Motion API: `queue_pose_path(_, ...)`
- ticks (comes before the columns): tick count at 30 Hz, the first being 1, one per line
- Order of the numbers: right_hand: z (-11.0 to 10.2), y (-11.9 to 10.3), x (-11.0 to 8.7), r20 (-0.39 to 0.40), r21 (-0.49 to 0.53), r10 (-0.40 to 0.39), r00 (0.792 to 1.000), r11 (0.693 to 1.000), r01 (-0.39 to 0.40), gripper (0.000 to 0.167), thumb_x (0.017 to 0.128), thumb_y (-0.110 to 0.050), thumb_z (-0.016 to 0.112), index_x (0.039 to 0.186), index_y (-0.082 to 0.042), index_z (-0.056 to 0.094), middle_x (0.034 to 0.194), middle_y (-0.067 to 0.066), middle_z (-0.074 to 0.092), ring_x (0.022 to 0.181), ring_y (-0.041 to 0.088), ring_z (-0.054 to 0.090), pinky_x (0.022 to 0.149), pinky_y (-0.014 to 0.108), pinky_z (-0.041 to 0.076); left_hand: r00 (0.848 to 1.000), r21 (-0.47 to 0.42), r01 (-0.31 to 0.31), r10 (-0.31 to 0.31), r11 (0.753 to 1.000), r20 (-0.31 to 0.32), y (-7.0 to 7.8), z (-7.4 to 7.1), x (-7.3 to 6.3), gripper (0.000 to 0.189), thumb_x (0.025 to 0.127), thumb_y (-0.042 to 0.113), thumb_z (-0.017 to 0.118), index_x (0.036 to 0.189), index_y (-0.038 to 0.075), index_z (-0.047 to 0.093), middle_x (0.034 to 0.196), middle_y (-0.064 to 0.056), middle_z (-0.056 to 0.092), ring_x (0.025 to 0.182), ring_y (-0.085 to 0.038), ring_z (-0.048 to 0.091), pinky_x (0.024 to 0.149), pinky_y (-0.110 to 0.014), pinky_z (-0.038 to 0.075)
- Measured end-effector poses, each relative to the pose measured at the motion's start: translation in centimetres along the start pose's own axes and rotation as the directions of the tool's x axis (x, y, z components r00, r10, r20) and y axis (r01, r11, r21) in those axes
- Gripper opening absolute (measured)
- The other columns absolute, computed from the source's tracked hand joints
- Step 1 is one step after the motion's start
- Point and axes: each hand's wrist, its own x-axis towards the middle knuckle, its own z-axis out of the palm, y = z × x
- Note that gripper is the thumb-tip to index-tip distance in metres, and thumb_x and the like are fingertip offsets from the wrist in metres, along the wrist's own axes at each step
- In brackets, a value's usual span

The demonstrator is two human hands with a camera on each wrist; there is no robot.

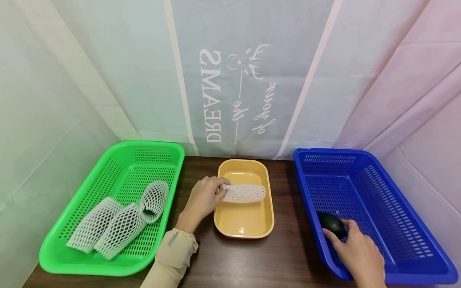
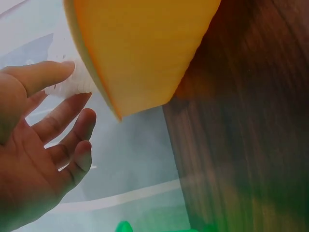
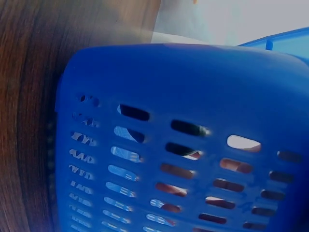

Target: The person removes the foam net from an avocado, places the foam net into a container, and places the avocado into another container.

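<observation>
The white net [image 1: 246, 193] was over the yellow tray [image 1: 243, 220], lying sideways, with one end near the tray's left rim. We could not tell if it touched the bottom. The left hand [image 1: 203, 199] had that end in a small pinch between thumb and fingers, while its last fingers were a bit bent and held nothing. The net looked soft, so we thought a light pinch was best, so that its mouth did not get squashed flat.

The dark round thing [image 1: 331, 225] was in the blue basket [image 1: 338, 192], right by its left wall. The right hand [image 1: 360, 252] held it, with thumb and fingers spread about as wide as the thing itself. From the right wrist we saw only bits through the slots. Its skin looked smooth and might slip, so we felt a full, gentle hold was safer than just the tips, and any lift needed to go straight up, so it did not bump the wall.

Off to the left, the green basket [image 1: 122, 180] had three net-wrapped things [image 1: 120, 232] in it. The brown table [image 1: 281, 256] was under everything, and a cloth [image 1: 248, 24] with big letters hung behind
</observation>
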Motion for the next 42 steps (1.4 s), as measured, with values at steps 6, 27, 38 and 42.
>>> queue_pose_path(6,0.0,0.0,0.0,0.023,-0.001,-0.008,1.0,1.0,0.008,0.093,0.084,-0.074,0.055,0.138,0.0,0.044,0.11,0.039,0.061,0.083,0.046,0.064,0.054,0.047,0.044,1.0,0.028,0.008,-0.008,1.0,0.011,-0.6,0.6,1.3,0.012,0.087,0.016,0.075,0.098,0.019,0.076,0.076,0.005,0.068,0.067,-0.016,0.053,0.062,-0.03,0.042)
queue_pose_path(27,0.3,0.1,0.0,0.0,0.009,-0.014,1.0,1.0,0.014,0.087,0.082,-0.07,0.062,0.135,-0.002,0.051,0.126,0.032,0.06,0.099,0.053,0.061,0.058,0.048,0.045,0.993,0.106,0.105,-0.109,0.989,0.032,-1.6,2.8,3.8,0.032,0.088,0.023,0.075,0.12,0.023,0.07,0.114,0.0,0.074,0.088,-0.025,0.058,0.08,-0.038,0.043)
queue_pose_path(38,0.4,0.4,0.2,0.01,0.007,0.005,1.0,1.0,-0.005,0.095,0.082,-0.075,0.059,0.139,0.0,0.045,0.133,0.03,0.056,0.102,0.052,0.06,0.06,0.049,0.045,0.995,0.088,0.087,-0.091,0.992,0.041,-0.9,1.9,3.6,0.041,0.085,0.026,0.078,0.124,0.022,0.068,0.118,-0.002,0.072,0.092,-0.026,0.058,0.082,-0.039,0.043)
queue_pose_path(42,0.5,0.4,0.1,-0.007,0.008,0.002,1.0,1.0,-0.002,0.096,0.083,-0.076,0.056,0.14,0.0,0.044,0.136,0.03,0.055,0.106,0.054,0.057,0.061,0.051,0.045,0.996,0.093,0.074,-0.078,0.993,0.039,-0.8,1.7,3.4,0.042,0.084,0.028,0.079,0.124,0.022,0.068,0.117,-0.002,0.072,0.092,-0.026,0.06,0.081,-0.038,0.043)
